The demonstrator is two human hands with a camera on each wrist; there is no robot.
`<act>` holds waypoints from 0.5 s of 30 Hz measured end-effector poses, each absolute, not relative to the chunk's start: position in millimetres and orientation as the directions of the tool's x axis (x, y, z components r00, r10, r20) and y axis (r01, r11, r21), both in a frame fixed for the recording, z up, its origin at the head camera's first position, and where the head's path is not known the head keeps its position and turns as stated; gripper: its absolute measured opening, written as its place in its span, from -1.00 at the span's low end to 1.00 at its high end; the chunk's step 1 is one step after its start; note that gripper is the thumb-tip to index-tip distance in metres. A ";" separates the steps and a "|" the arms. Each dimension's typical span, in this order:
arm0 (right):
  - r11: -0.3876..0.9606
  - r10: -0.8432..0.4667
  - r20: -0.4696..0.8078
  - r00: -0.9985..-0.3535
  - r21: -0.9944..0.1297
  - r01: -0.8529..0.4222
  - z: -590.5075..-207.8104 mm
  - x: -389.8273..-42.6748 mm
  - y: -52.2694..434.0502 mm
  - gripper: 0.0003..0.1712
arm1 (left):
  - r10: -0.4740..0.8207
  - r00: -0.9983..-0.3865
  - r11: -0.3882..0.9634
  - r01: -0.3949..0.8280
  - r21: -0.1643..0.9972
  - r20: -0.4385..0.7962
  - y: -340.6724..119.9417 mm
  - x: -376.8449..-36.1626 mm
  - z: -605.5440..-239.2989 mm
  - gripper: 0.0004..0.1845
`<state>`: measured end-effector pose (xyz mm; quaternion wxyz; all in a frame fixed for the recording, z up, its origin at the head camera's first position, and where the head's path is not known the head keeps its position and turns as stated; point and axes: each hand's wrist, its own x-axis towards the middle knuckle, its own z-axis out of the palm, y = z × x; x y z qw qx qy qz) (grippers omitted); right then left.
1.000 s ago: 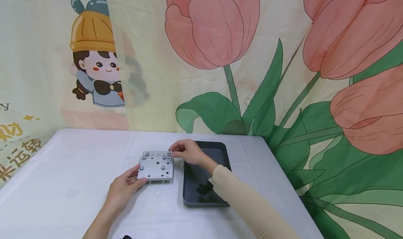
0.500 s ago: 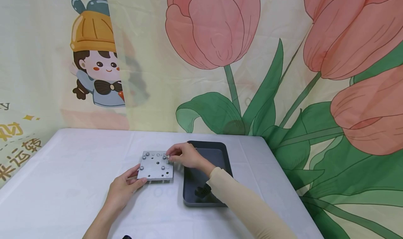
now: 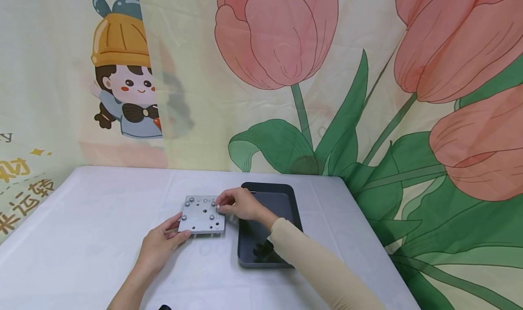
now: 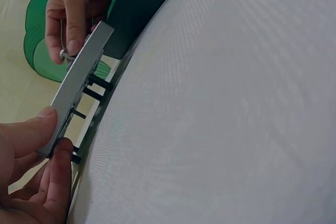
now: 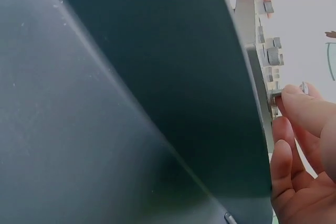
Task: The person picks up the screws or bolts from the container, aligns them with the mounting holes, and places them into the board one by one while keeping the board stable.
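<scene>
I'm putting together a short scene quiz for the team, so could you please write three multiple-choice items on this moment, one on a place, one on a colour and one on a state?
1. Where does the tray lie relative to the metal plate?
A. To its right
B. To its left
C. Under it

2. What colour is the tray?
A. White
B. Dark grey
C. Red

3. What is the right hand doing?
A. Lying flat on the table
B. Hanging idle in the air
C. Pinching a small screw at the plate's edge

Answers: 1 A, the head view shows the tray beside the plate's right edge. 2 B, its rim and floor are dark grey. 3 C, the left wrist view shows fingertips round the screw while the left hand holds the plate's near corner.
</scene>
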<state>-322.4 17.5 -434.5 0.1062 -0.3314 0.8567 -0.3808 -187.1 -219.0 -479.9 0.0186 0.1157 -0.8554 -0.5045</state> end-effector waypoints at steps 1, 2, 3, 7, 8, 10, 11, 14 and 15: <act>0.491 -0.651 0.071 -0.755 -0.720 -0.491 -434.5 -322.5 17.7 -0.83 | -0.217 -0.972 0.464 -0.180 0.867 -0.086 -219.2 -187.2 -479.8 -0.14; 0.492 -0.653 0.072 -0.754 -0.717 -0.494 -434.8 -322.6 17.9 -0.83 | -0.217 -0.972 0.464 -0.181 0.867 -0.086 -219.3 -187.3 -479.9 -0.14; 0.493 -0.654 0.071 -0.753 -0.714 -0.497 -434.6 -322.6 18.2 -0.84 | -0.217 -0.972 0.464 -0.182 0.867 -0.088 -219.4 -187.5 -479.9 -0.13; 0.495 -0.658 0.072 -0.749 -0.708 -0.503 -435.1 -323.5 19.6 -0.84 | -0.219 -0.971 0.463 -0.188 0.866 -0.093 -220.1 -187.9 -480.1 -0.13; 0.497 -0.659 0.072 -0.749 -0.706 -0.505 -435.0 -323.7 20.1 -0.83 | -0.219 -0.971 0.461 -0.187 0.867 -0.093 -220.2 -188.0 -480.2 -0.13; 0.498 -0.660 0.072 -0.748 -0.703 -0.507 -434.1 -324.2 21.2 -0.81 | -0.219 -0.971 0.458 -0.187 0.869 -0.094 -220.2 -188.1 -480.3 -0.13; 0.497 -0.662 0.073 -0.746 -0.703 -0.509 -433.1 -324.4 22.0 -0.80 | -0.218 -0.971 0.455 -0.187 0.870 -0.095 -220.2 -188.1 -480.4 -0.13; 0.496 -0.664 0.079 -0.743 -0.698 -0.517 -428.8 -326.9 26.2 -0.76 | -0.220 -0.971 0.449 -0.188 0.874 -0.096 -220.0 -188.4 -480.6 -0.13; 0.497 -0.662 0.082 -0.745 -0.695 -0.519 -426.5 -328.1 28.3 -0.75 | -0.222 -0.970 0.448 -0.189 0.874 -0.096 -220.0 -188.4 -480.7 -0.13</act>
